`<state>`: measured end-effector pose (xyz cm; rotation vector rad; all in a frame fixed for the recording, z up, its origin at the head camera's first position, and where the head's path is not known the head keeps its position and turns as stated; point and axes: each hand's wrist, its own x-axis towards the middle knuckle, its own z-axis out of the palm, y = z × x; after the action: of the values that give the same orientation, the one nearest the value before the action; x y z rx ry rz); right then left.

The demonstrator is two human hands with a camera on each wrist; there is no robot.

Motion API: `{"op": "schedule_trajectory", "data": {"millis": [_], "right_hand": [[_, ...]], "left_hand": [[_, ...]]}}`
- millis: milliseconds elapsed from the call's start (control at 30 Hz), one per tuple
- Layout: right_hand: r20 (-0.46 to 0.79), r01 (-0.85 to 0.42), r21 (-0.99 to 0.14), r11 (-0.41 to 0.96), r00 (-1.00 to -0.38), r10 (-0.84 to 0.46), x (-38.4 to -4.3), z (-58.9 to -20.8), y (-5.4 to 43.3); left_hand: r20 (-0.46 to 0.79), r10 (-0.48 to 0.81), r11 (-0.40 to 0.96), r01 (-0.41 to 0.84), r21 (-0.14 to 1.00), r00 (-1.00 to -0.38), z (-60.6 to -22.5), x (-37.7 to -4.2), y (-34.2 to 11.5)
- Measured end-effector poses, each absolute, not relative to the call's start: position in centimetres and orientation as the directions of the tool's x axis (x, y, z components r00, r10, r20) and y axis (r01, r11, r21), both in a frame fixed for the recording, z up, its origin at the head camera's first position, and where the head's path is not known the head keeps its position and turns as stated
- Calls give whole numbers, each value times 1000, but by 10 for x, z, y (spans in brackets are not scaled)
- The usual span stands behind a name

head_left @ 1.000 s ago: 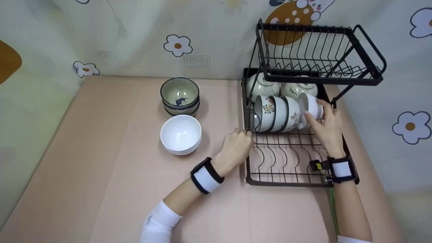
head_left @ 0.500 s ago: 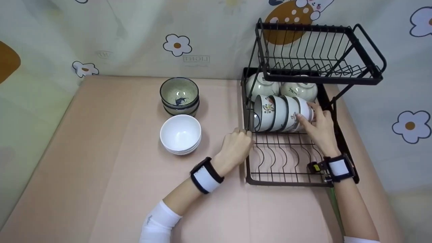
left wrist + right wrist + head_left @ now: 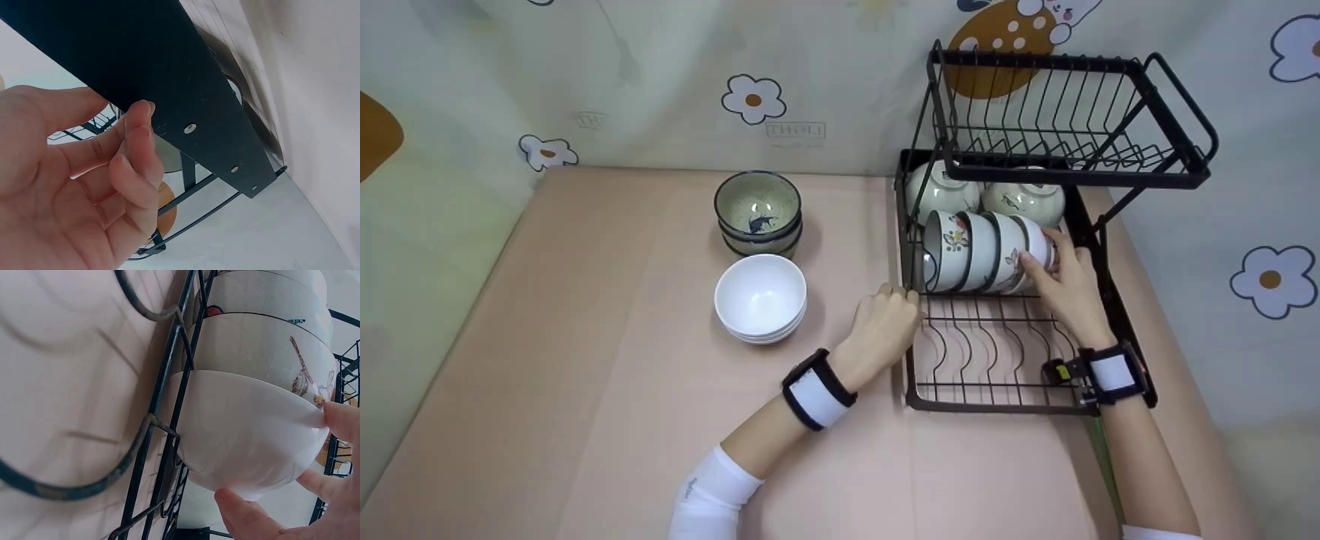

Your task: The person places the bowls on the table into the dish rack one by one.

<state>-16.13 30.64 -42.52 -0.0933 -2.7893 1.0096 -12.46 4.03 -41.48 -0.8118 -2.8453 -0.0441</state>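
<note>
My right hand [image 3: 1069, 289] holds a plain white bowl [image 3: 1035, 244] by its outside, thumb on one side and fingers on the other. That bowl [image 3: 247, 433] stands on its side against a row of flower-patterned bowls [image 3: 966, 251] on the lower tier of a black wire dish rack [image 3: 1031, 409]. My left hand [image 3: 885, 330] grips the rack's left edge. In the left wrist view its fingers are curled at the dark side panel [image 3: 169, 84], with the thumb partly hidden behind it.
Two upturned bowls [image 3: 1024, 201] sit at the rack's back, under its upper tier [image 3: 1080, 180]. On the table to the left stand a stack of white bowls [image 3: 761, 296] and, behind it, a stack of grey-green bowls with dark rims [image 3: 757, 206]. A patterned curtain [image 3: 660, 82] hangs behind.
My right hand has moved left, bringing the white bowl up against the flower-patterned row; in the last half second it has stayed there. The left hand has kept its place on the rack.
</note>
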Motion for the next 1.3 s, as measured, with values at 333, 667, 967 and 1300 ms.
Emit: {"op": "schedule_trajectory", "data": {"millis": [333, 667, 967, 1300], "right_hand": [[125, -5, -654, 756, -987, 102, -161, -425, 307], [191, 3, -719, 695, -961, 201, -159, -421, 306], [469, -159, -696, 700, -839, 276, -158, -420, 308], [594, -264, -615, 743, -775, 216, -159, -421, 306]], "left_hand": [[206, 526, 847, 530, -39, -825, -416, -125, 39], [193, 521, 848, 530, -10, -831, -415, -125, 40], [155, 504, 859, 511, 10, -850, -412, -125, 38], [217, 193, 979, 171, -114, -957, -394, -129, 18]]}}
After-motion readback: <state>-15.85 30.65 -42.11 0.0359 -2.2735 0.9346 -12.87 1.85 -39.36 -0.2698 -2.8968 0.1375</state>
